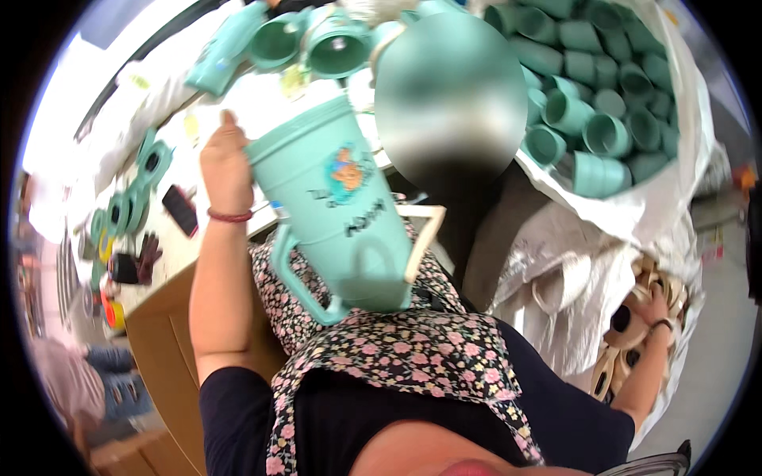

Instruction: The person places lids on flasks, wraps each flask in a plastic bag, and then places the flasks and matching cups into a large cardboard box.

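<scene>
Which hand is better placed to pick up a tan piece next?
Probably the right hand: it reaches in among the tan pieces in the white sack, while the left hand holds the teal mug.

The person wears a dark short-sleeved top [559, 373], pink-flowered black apron [397, 357], red left bracelet [230, 216] and dark right wristband [662, 323].

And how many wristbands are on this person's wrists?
2: a red wristband just below the left hand, a dark wristband just below the right hand; others may be hidden.
</scene>
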`<state>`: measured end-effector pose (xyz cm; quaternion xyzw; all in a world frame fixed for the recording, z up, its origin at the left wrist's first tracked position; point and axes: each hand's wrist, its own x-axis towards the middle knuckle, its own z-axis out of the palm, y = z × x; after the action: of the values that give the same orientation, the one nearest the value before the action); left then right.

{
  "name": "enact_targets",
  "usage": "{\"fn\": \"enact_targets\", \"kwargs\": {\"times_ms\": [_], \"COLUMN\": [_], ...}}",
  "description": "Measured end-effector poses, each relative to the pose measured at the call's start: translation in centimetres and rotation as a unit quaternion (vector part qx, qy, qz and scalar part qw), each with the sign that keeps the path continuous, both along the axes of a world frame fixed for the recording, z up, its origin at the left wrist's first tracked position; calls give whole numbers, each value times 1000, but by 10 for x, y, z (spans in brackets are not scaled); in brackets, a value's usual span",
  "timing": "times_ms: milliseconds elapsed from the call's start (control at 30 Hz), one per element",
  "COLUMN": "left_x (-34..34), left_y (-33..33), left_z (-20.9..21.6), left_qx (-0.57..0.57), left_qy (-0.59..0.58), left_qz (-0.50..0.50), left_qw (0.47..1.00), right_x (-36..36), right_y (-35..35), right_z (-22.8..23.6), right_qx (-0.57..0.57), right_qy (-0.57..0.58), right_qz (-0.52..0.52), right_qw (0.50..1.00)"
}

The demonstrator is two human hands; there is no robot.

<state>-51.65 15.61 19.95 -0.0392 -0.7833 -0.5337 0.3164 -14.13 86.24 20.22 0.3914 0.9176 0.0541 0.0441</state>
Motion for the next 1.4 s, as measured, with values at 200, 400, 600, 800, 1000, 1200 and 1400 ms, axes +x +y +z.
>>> {"fn": "enact_targets", "kwargs": {"times_ms": [200,400,600,800,1000,1200,1400], "left_x": [25,19,32,25,32,43,63], "left_y": [0,34,45,36,25,-1,3], "left_z": [5,38,19,16,-21,-8,10], "left_qx": [138,22,382,412,164,-42,-157], "left_qy": [-82,-62,-97,-80,22,159,100], "left_qz": [-256,-331,-206,-121,-91,-193,-130], "left_qw": [953,941,896,900,982,967,974], "right_x": [-165,-401,-372,-396,-393,-386,-383], "right_y": [-122,-339,-469,-503,-494,-472,-485], "right_z": [182,77,47,42,17,64,46], "right_qx": [-146,-659,-759,-755,-677,-379,-348], "right_qy": [197,92,214,235,280,337,357], "right_qz": [246,397,379,386,477,766,752], "right_qw": [938,632,484,476,486,395,432]}}
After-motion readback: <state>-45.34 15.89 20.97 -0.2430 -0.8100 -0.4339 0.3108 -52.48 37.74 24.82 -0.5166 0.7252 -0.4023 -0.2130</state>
